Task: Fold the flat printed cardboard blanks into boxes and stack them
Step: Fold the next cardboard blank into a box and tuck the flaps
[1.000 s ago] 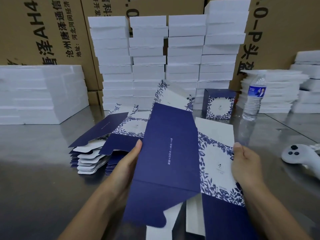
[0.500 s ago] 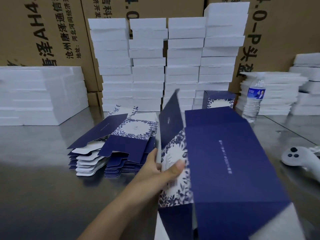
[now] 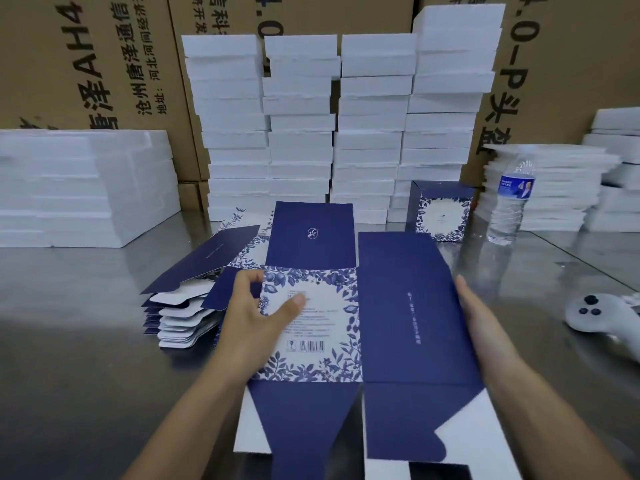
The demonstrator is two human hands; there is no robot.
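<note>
— Where is the blank (image 3: pixel 398 299)?
— Held over the steel table (image 3: pixel 69 341), partly opened. The left hand (image 3: pixel 252 317) pinches the floral panel's left edge, thumb on top, fingers curled behind. The right hand (image 3: pixel 478 320) lays straight, closed-up fingers against the navy panel's right edge.
— Others?
— A flat pile (image 3: pixel 183 306) at left (fanned); one folded box (image 3: pixel 441 213) behind.

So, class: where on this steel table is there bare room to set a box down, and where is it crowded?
Bare table: front left, between the white slabs and the pile of flat blanks; right, between the water bottle and the white controller. Crowded: the centre, around the held blank.
</note>
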